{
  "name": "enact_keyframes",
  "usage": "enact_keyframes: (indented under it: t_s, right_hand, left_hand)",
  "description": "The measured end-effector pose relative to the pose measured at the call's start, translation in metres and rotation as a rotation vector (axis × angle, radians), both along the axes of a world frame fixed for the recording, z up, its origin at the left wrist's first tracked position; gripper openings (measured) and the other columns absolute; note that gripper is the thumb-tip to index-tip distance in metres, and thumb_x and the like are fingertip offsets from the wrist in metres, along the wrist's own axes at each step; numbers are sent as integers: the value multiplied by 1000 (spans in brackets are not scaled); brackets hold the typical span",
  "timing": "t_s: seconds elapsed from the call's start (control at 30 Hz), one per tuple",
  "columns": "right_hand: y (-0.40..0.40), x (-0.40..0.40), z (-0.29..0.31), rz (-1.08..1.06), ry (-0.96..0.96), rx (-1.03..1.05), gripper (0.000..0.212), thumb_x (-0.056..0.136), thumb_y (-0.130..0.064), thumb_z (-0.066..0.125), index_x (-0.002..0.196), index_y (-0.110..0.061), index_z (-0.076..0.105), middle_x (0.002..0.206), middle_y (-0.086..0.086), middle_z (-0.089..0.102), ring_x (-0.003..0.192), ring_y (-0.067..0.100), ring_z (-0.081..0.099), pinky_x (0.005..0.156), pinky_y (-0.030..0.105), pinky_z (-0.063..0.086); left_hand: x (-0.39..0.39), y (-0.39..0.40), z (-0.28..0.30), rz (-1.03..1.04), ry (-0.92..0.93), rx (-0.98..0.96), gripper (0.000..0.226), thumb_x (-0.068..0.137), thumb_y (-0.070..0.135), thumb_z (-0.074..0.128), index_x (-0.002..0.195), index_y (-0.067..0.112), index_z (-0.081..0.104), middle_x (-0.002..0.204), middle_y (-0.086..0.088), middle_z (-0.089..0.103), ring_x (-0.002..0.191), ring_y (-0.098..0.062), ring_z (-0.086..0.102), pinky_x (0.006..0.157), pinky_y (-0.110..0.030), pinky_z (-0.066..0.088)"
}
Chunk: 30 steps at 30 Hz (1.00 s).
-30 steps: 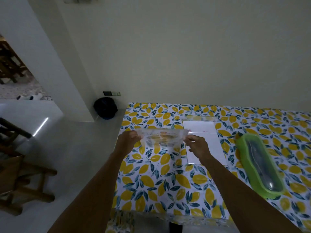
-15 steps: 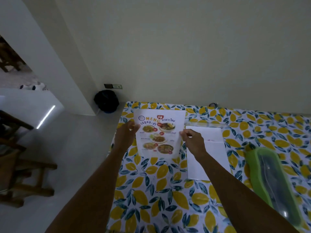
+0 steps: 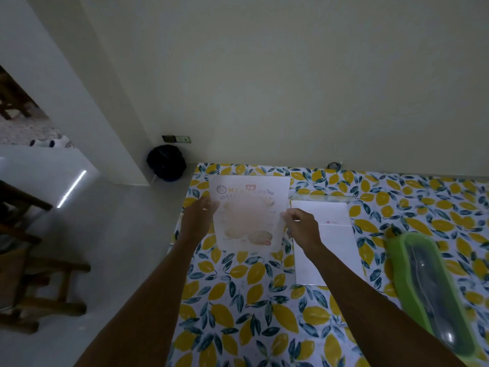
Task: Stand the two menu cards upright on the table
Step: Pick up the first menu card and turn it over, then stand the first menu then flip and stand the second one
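A menu card (image 3: 250, 213) in a clear acrylic holder stands upright near the table's far left corner, its printed face with food pictures toward me. My left hand (image 3: 198, 221) grips its left edge and my right hand (image 3: 301, 226) pinches its right edge. Glare washes out the middle of the print. To the right a second menu card (image 3: 328, 245) lies flat on the table, showing only a blank white face; my right forearm crosses its lower left part.
The table (image 3: 254, 313) wears a yellow lemon-patterned cloth and meets the wall at the back. A green tray with a clear lid (image 3: 434, 292) lies at the right. A dark bin (image 3: 166, 162) and wooden chair (image 3: 31, 274) stand on the floor at left.
The card went from held flat and edge-on to upright with its printed face toward me, then shifted slightly farther back. Both hands stayed on its edges.
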State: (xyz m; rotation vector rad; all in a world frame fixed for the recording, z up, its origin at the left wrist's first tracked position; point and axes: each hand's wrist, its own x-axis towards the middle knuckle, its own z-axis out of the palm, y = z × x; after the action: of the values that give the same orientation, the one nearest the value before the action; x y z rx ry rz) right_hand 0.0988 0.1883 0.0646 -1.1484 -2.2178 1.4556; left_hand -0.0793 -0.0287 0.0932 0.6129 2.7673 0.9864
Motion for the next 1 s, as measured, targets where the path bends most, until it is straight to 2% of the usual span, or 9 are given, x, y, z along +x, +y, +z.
enact_keyframes:
  t_s: [0.1,0.2,0.27,0.43,0.53,0.7,0.8,0.9,1.0]
  right_hand:
    - [-1,0,5,-4,-42,8,17,88,-37,68,90,-20,71,90,5,74,84,27,70,82,51,58]
    - [-4,5,9,-1,-61,22,23,87,-39,69,102,-22,68,99,7,74,92,29,70,84,52,57]
    - [-10,12,14,-23,-54,9,26,85,-39,70,106,-24,66,100,7,74,91,28,70,84,51,58]
    - [-30,43,22,-72,-50,-35,27,84,-33,72,107,-22,64,99,8,73,90,29,70,84,51,58]
    - [-41,67,22,-81,-62,-25,24,85,-32,72,105,-23,63,94,5,73,89,29,70,84,52,58]
    - [-50,111,23,-115,-102,10,28,85,-35,72,108,-23,63,96,6,73,86,27,71,83,51,59]
    - [-46,137,22,-144,-125,22,30,86,-34,72,111,-20,63,94,8,74,83,28,71,79,50,60]
    - [-35,162,19,-183,-134,40,29,85,-32,72,110,-18,64,91,8,74,84,28,71,78,50,60]
    - [-19,183,12,-209,-152,30,29,85,-31,72,109,-17,64,90,8,73,84,29,71,78,49,60]
  left_hand:
    - [-3,1,13,-30,-48,-60,35,95,37,56,82,4,58,87,-15,68,83,-32,62,70,-35,42]
    - [-1,-1,27,-59,-97,-137,31,99,24,46,118,3,56,111,-20,60,101,-35,59,78,-36,45]
    - [3,-5,32,-84,-74,-144,34,98,21,44,128,7,51,113,-18,57,104,-34,58,78,-37,46]
    - [20,-16,29,-13,-106,-106,49,87,44,58,98,-4,57,99,-23,65,91,-38,62,68,-34,39]
    - [35,-30,17,-35,-147,-148,64,81,56,58,99,-5,56,92,-24,64,84,-38,63,64,-37,44]
    - [84,-26,12,-133,-206,-152,52,89,50,59,111,3,55,107,-16,63,99,-34,60,76,-37,45]
    - [106,-8,1,-197,-234,-141,65,85,57,54,104,-5,56,100,-25,66,87,-38,64,69,-42,50]
    - [128,12,-7,-221,-267,-131,58,82,56,60,102,1,57,93,-16,63,85,-32,61,71,-40,49]
    - [141,38,-29,-295,-255,-163,75,73,69,43,90,-2,59,88,-25,63,83,-38,63,64,-38,44]
